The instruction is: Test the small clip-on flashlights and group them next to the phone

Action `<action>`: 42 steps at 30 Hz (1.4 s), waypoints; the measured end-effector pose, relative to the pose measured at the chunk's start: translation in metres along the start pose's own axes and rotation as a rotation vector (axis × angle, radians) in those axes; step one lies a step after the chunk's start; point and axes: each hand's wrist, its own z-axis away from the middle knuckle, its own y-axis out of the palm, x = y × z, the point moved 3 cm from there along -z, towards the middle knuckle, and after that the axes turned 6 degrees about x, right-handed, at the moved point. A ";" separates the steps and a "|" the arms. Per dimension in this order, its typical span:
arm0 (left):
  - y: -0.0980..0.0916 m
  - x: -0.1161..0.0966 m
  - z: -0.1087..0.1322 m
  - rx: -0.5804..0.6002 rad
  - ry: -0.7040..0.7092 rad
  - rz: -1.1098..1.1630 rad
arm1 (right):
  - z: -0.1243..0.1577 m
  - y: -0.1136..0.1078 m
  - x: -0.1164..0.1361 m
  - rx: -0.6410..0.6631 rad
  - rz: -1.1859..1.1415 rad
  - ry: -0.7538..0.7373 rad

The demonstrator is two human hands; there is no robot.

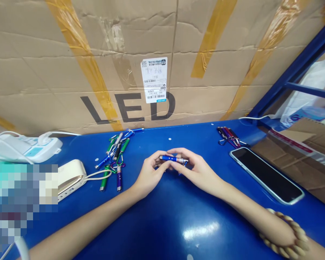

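Between my two hands lies a small blue keychain flashlight (169,158), held level above the blue table. My left hand (153,171) pinches its left end, thumb in front. Around the silver right end are the fingers of my right hand (196,169), and a bit of blue clip hangs below them. To the left, a loose pile of similar keychain flashlights (119,178) in green, blue, black, silver and purple lies with carabiner clips. A smaller group of dark and red ones (229,135) sits at the back right.
A phone (267,175) lies face up on the right beside folded cardboard (303,159). On the left are a cream power bank (73,177) with a strap and a white power strip (48,148) with cables. A large taped carton (135,43) stands behind the table (151,224).
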 end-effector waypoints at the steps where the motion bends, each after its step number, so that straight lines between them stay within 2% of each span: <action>1: 0.001 -0.001 0.001 0.007 0.008 -0.011 | 0.001 0.003 -0.001 0.031 -0.047 0.045; 4: 0.002 -0.005 0.003 0.015 0.032 -0.094 | 0.001 0.005 -0.004 0.086 -0.020 0.090; 8: -0.001 -0.008 0.006 -0.042 0.074 -0.231 | 0.000 0.000 -0.006 0.090 0.290 0.014; 10: -0.001 -0.008 0.006 -0.054 0.077 -0.230 | 0.000 -0.001 -0.007 0.083 0.359 -0.010; 14: -0.002 -0.008 0.006 -0.071 0.070 -0.189 | 0.001 0.001 -0.007 0.075 0.375 -0.010; 22: -0.003 -0.009 0.007 -0.091 0.064 -0.269 | 0.002 0.000 -0.008 0.065 0.450 -0.026; 32: -0.006 -0.007 0.005 -0.142 0.052 -0.171 | -0.001 -0.004 -0.003 0.007 0.627 -0.097; 39: -0.008 -0.008 0.004 -0.185 0.162 -0.248 | -0.001 -0.003 -0.007 0.033 0.610 -0.124; 42: -0.009 -0.008 0.003 -0.193 0.140 -0.236 | -0.002 -0.002 -0.008 0.041 0.625 -0.138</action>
